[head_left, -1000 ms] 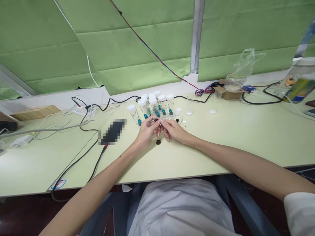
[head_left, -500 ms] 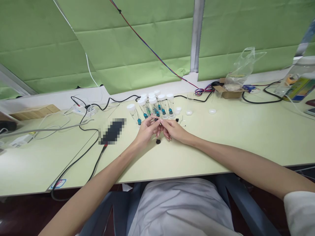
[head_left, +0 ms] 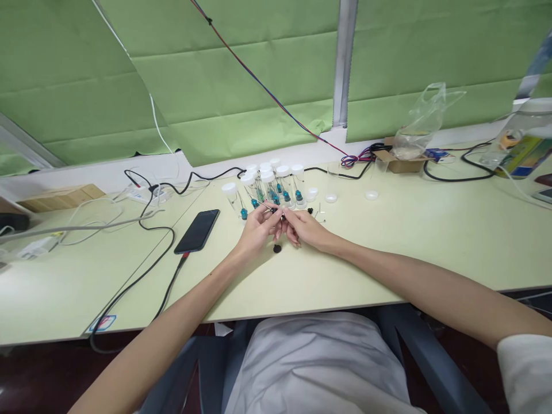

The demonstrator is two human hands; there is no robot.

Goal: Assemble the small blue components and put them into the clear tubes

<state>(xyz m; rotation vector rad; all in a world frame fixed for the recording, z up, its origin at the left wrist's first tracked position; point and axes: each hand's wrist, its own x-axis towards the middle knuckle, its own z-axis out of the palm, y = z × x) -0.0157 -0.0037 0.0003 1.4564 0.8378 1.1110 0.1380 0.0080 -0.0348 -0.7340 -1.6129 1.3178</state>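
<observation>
My left hand (head_left: 257, 230) and my right hand (head_left: 304, 228) meet fingertip to fingertip over the pale green table (head_left: 388, 253). Both pinch a thin metal pin with a small black part (head_left: 273, 210) on it. A small black cap (head_left: 277, 249) lies on the table just below the hands. Right behind them stands a cluster of several clear vials with white lids (head_left: 269, 184), each holding a blue-tipped piece.
A black phone (head_left: 197, 230) on a charging cable lies to the left. Loose white lids (head_left: 371, 195) and small metal pins (head_left: 321, 214) lie right of the vials. Cables, a power strip (head_left: 144, 195), a cardboard box with a plastic bag (head_left: 414, 138) and a bottle (head_left: 524, 144) line the back.
Both hands stay together at the same spot, with only slight finger movement on the pin.
</observation>
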